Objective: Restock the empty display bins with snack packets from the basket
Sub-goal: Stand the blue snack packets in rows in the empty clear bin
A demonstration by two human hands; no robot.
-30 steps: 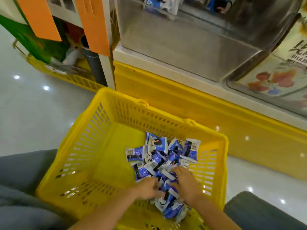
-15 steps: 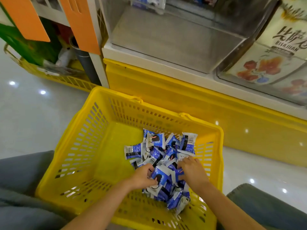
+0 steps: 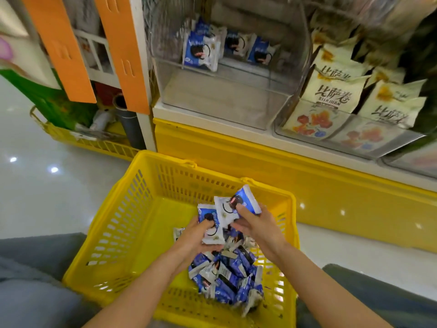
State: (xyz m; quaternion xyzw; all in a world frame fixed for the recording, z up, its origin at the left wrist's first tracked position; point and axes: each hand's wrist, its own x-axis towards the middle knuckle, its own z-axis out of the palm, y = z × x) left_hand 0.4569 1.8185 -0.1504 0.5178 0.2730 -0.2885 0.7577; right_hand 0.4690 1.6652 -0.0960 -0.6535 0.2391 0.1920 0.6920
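A yellow plastic basket (image 3: pixel 123 223) stands on the floor in front of me. A heap of blue and white snack packets (image 3: pixel 227 275) lies in its right half. My left hand (image 3: pixel 194 237) grips packets (image 3: pixel 210 223) lifted just above the heap. My right hand (image 3: pixel 257 223) holds more packets (image 3: pixel 238 202) beside it, a little higher. Above, a clear display bin (image 3: pixel 224 98) on the shelf holds only a few of the same blue packets (image 3: pixel 202 50) at its back.
To the right of the clear bin, another bin (image 3: pixel 350 138) is full of cream snack bags. A yellow shelf base (image 3: pixel 307 176) runs behind the basket. Orange panels (image 3: pixel 123 53) and a second yellow basket (image 3: pixel 94 143) are at the left. My knees flank the basket.
Both hands have closed on packets and lifted them up out of the heap. The view has tilted upward, so the clear bin with its few packets shows.
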